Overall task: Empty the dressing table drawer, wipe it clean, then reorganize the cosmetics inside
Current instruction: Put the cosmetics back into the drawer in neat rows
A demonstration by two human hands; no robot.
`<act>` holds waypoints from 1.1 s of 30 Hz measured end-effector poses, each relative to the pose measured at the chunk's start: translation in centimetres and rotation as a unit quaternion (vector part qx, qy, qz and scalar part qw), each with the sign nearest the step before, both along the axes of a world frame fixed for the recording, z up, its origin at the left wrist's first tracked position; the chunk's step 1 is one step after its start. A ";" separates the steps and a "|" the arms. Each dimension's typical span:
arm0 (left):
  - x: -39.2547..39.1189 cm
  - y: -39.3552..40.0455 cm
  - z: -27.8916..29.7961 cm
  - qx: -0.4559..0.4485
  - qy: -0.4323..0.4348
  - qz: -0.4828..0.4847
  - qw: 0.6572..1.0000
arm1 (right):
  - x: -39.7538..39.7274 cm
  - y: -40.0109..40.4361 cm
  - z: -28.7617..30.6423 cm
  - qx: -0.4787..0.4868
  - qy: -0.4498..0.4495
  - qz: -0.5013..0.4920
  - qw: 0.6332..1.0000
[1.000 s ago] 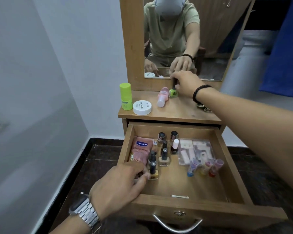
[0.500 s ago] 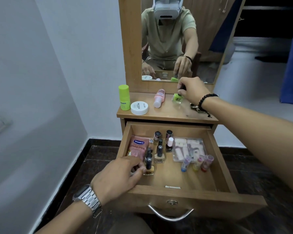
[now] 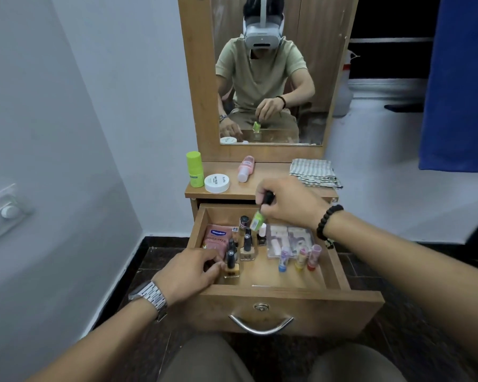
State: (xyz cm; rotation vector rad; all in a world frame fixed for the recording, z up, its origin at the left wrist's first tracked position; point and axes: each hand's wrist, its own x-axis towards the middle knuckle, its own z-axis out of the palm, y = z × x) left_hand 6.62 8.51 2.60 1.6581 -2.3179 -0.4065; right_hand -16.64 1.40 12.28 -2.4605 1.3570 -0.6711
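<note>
The right hand point(image 3: 290, 205) pinches the green nail polish bottle point(image 3: 257, 220) by its black cap, tilted above the drawer point(image 3: 287, 301)'s rear bottles, while the left hand point(image 3: 189, 274)'s fingers point(image 3: 214, 267) close on a front bottle point(image 3: 231, 264).

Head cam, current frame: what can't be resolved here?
- Green nail polish bottle, head view: motion-blurred, label unreadable; right hand covers its cap.
- Left hand: fingertips hidden behind the gold-base bottle, so contact is unclear.
- Clear compartment box: contents too small and blurred to identify.
- Drawer: back left corner hidden by clustered bottles; the thin item by its front wall is too small to identify.
</note>
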 end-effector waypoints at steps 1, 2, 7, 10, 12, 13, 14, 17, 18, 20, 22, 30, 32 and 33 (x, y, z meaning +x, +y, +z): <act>0.0 0.0 0.0 0.001 -0.004 0.003 1.000 | 0.2 0.8 -0.4 0.020 0.003 0.003 1.000; -0.1 0.0 0.1 0.002 -0.006 0.006 1.000 | 0.5 1.5 -0.8 0.037 0.008 0.007 0.999; -0.2 0.2 0.3 0.003 -0.015 0.010 1.000 | 1.3 3.2 -4.2 0.064 0.061 0.006 0.996; -0.3 0.2 0.4 0.005 -0.015 0.010 1.000 | 1.6 3.3 -6.1 0.067 0.100 -0.006 0.993; -0.3 0.2 0.4 0.008 -0.014 0.011 1.000 | 1.8 3.2 -6.9 0.077 0.118 -0.012 0.990; -0.3 0.2 0.4 0.009 -0.012 0.012 1.000 | 1.9 3.2 -7.2 0.079 0.124 -0.017 0.989; -0.3 0.2 0.3 0.010 -0.011 0.013 1.000 | 1.9 3.2 -7.4 0.077 0.127 -0.023 0.989; -0.2 0.3 0.3 0.009 -0.009 0.013 1.000 | 2.1 3.2 -7.7 0.064 0.136 -0.032 0.988; -0.3 0.2 0.3 0.008 -0.009 0.013 1.000 | 2.1 3.2 -7.7 0.064 0.141 -0.032 0.987; -0.3 0.2 0.3 0.006 -0.009 0.013 1.000 | 2.4 3.2 -7.7 0.067 0.150 -0.031 0.986; -0.3 0.1 0.2 0.009 -0.009 0.013 1.000 | 2.6 3.3 -7.8 0.070 0.154 -0.028 0.985; -0.1 0.0 -0.1 0.006 -0.007 0.009 1.000 | 2.9 3.8 -7.8 0.071 0.170 -0.028 0.982; -0.1 0.0 -0.1 0.002 -0.007 0.009 1.000 | 2.9 3.9 -7.6 0.067 0.175 -0.030 0.982; -0.1 0.0 0.0 0.001 -0.007 0.010 1.000 | 2.8 4.0 -7.5 0.062 0.173 -0.032 0.982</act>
